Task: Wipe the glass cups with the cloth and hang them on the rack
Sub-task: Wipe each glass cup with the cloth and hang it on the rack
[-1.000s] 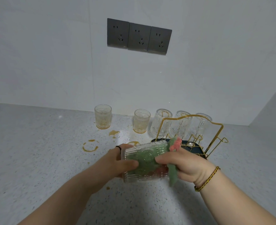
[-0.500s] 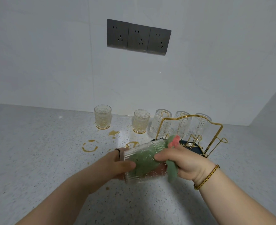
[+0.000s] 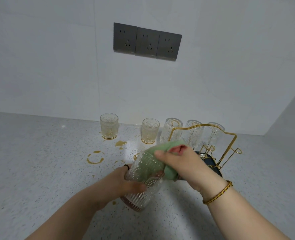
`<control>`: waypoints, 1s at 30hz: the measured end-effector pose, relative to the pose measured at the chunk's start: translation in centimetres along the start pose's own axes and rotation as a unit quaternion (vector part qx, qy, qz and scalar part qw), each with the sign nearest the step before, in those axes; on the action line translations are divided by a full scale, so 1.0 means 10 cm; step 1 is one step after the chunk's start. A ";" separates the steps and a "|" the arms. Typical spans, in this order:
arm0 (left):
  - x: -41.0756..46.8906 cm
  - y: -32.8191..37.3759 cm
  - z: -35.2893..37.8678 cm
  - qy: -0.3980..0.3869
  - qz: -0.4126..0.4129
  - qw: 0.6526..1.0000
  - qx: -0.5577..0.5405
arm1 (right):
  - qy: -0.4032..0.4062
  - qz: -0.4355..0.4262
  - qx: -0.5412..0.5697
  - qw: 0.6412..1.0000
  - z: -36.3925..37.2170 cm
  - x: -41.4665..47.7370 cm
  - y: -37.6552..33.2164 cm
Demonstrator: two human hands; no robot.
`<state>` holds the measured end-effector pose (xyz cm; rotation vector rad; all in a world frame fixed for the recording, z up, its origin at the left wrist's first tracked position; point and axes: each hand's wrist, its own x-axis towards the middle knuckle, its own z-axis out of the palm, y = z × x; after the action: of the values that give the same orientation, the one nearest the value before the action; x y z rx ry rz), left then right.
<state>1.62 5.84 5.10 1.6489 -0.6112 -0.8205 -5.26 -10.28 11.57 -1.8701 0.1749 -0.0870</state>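
My left hand (image 3: 124,181) grips a patterned glass cup (image 3: 139,193) around its lower half, tilted with the mouth up and to the right. My right hand (image 3: 181,163) holds a green and pink cloth (image 3: 153,163) pushed into the cup's mouth. Two stained glass cups stand upright by the wall, one at the left (image 3: 109,126) and one nearer the rack (image 3: 150,130). Three clean cups hang upside down on the gold wire rack (image 3: 230,146), the first of them (image 3: 172,132) at its left end.
Brownish liquid rings and spills (image 3: 95,157) mark the speckled countertop (image 3: 39,170) in front of the stained cups. The rack stands on a dark tray (image 3: 211,163). A strip of three grey wall sockets (image 3: 147,42) sits above on the white wall.
The cup has swung from lying sideways to a more upright tilt, its base lower. My right hand has risen with the cloth, now stuffed into the mouth from above.
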 end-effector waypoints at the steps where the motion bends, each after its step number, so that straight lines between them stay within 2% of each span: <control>1: 0.01 -0.02 -0.02 0.016 0.000 1.000 -0.004 | 0.042 0.000 0.030 0.999 -0.02 0.01 0.01; 4: 0.02 -0.06 -0.05 0.058 0.007 0.998 -0.038 | 0.112 0.016 0.222 0.969 -0.05 0.04 0.07; 7: 0.04 -0.03 -0.03 0.125 0.034 0.989 -0.078 | 0.118 0.016 0.416 0.902 -0.04 0.04 0.11; 11: 0.06 0.08 -0.02 0.194 0.102 0.966 -0.140 | 0.150 0.028 0.568 0.809 0.00 -0.01 0.24; 13: 0.08 0.14 -0.03 0.221 0.131 0.955 -0.146 | 0.157 0.053 0.600 0.783 0.08 -0.04 0.34; 18: 0.14 0.29 0.06 0.252 0.185 0.943 -0.112 | 0.059 0.058 0.605 0.792 0.32 -0.11 0.41; 22: 0.16 0.35 0.21 0.248 0.185 0.948 -0.073 | -0.026 0.042 0.632 0.773 0.47 -0.16 0.27; 24: 0.18 0.36 0.28 0.272 0.178 0.944 -0.048 | -0.053 0.037 0.650 0.758 0.51 -0.18 0.23; 26: 0.19 0.35 0.28 0.300 0.168 0.938 -0.052 | -0.072 0.030 0.661 0.747 0.51 -0.21 0.23; 28: 0.20 0.32 0.21 0.300 0.166 0.937 -0.067 | -0.082 0.026 0.656 0.750 0.48 -0.26 0.24; 30: 0.21 0.25 0.15 0.286 0.178 0.938 -0.082 | -0.058 0.029 0.645 0.761 0.41 -0.28 0.26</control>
<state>1.87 2.77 6.98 1.4674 -0.3937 -0.1061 -7.62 -6.71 7.98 -0.4667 0.0437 -0.0264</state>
